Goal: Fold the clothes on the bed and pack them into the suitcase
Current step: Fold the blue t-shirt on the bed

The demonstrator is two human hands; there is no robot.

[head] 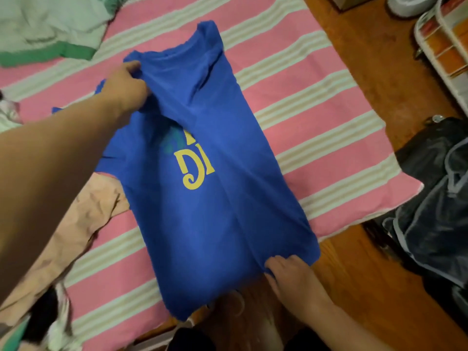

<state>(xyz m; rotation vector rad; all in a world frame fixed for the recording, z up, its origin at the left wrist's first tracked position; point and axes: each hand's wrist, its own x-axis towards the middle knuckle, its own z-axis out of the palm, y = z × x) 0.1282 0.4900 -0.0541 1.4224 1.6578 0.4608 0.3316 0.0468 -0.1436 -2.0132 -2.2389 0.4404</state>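
With the left hand (126, 87) pinching the shoulder of the blue T-shirt (202, 173) at centre frame on the striped bed (304, 97) and the right hand (288, 272) pinching its hem at the lower edge, best to keep both pinches taut, lay the fold flat, then smooth out creases.

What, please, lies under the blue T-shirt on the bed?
Under the blue T-shirt with yellow lettering: the pink striped bedsheet, and a peach garment's edge. Anything else beneath is covered.

Pink striped bed cover (304, 102), reddish wooden floor (379, 72), white wire rack (440, 46) at right
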